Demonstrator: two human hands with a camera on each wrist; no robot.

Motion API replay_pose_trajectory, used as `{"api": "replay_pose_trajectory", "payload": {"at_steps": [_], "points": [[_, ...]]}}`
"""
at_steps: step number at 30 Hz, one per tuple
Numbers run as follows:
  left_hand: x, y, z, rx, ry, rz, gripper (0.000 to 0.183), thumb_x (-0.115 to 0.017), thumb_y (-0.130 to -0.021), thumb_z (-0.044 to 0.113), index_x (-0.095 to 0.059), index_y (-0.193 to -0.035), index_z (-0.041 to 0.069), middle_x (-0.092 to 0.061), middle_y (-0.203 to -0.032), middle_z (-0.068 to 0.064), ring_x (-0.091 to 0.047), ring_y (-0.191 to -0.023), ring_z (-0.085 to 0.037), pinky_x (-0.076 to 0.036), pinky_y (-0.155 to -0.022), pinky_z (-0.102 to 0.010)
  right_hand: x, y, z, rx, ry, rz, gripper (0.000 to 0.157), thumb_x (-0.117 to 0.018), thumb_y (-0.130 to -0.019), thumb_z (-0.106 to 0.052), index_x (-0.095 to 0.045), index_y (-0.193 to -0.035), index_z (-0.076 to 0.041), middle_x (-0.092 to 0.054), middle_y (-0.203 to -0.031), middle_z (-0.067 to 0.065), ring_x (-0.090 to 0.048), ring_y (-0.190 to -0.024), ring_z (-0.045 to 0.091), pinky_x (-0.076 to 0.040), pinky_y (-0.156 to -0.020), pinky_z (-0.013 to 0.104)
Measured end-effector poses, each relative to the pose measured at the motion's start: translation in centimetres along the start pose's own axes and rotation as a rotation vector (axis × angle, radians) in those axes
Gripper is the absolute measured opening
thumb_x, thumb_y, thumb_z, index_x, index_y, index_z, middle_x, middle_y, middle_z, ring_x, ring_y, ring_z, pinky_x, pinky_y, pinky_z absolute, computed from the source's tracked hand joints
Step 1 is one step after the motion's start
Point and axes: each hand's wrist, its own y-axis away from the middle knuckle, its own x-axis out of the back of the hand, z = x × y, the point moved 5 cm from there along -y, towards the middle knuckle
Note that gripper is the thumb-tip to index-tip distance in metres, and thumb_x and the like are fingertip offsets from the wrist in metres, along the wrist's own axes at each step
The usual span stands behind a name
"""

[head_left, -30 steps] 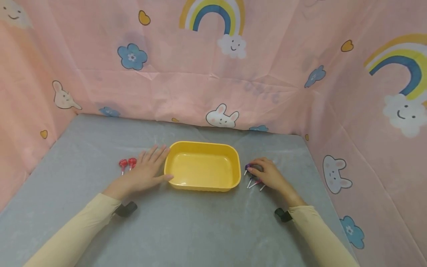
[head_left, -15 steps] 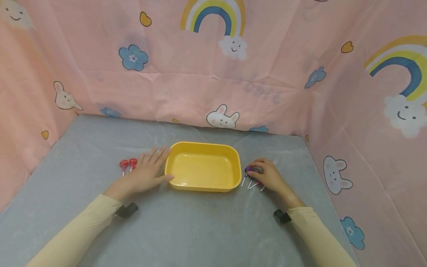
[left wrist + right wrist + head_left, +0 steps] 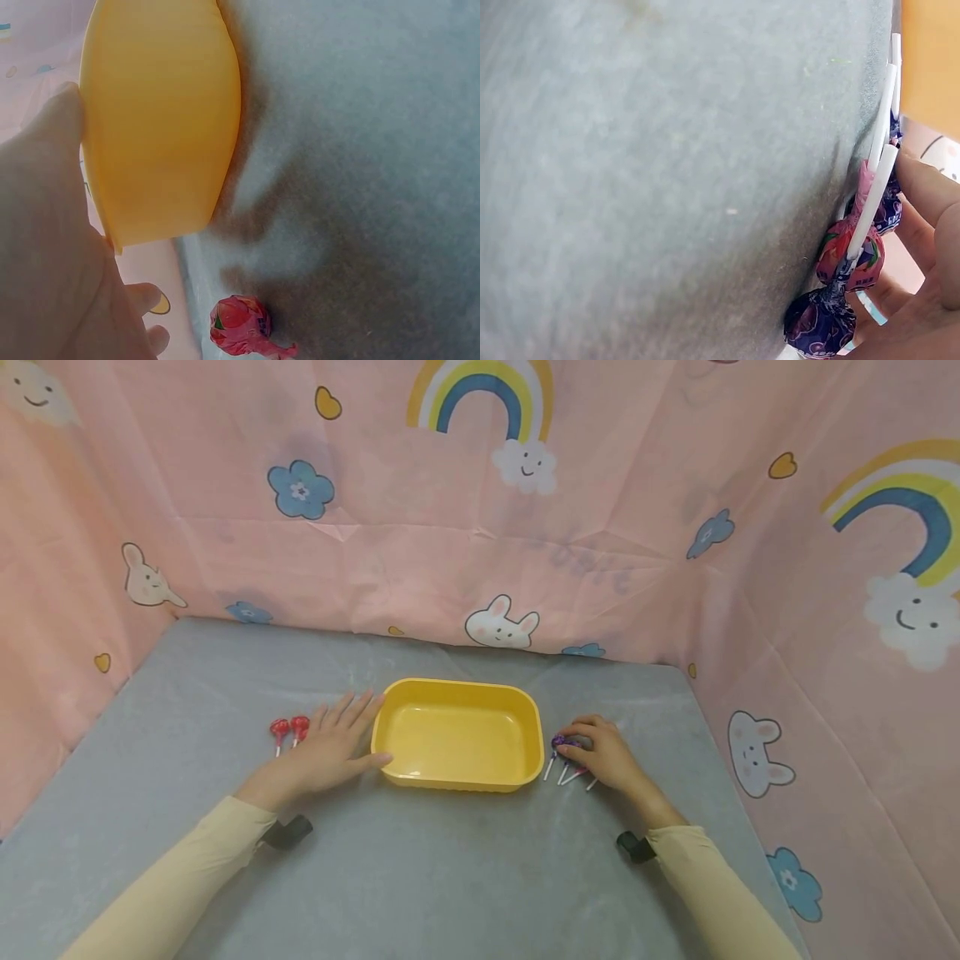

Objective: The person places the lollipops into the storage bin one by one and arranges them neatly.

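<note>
A yellow plastic basin stands mid-table. My left hand has its fingers spread and nearly straight, fingertips and thumb touching the basin's left rim. Beside that hand lie red-wrapped lollipops, two of them showing; one red lollipop appears low in the left wrist view. Right of the basin, my right hand pinches a purple-wrapped lollipop between thumb and fingers. Under the palm lie more lollipops, partly covered: a pink-wrapped one and a dark purple one, with white sticks pointing toward me.
A grey cloth covers the table. Pink printed fabric hangs behind it and along both sides. A dark wrist camera is worn on the left wrist, another camera on the right wrist.
The purple lollipop in my right hand has turned and come slightly toward me, its stick now lying beside the other sticks. During the last half second almost nothing moves. My left hand stays at the basin.
</note>
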Motion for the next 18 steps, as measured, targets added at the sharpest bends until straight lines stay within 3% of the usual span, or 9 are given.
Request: {"api": "replay_pose_trajectory", "payload": {"at_steps": [18], "points": [[0.54,0.22,0.36,-0.018,0.028,-0.007,0.097,-0.052,-0.092,0.066,-0.003,-0.161,0.02,-0.007,-0.168,-0.014,0.0,-0.154,-0.044,0.002,-0.118,-0.072,0.73,-0.34,-0.55,0.04,-0.024,-0.015,0.026,-0.073,-0.089,-0.018,-0.073,-0.112,-0.005,-0.063,-0.116,0.019,-0.058,-0.113,0.038,-0.043,-0.104,0.058]]}}
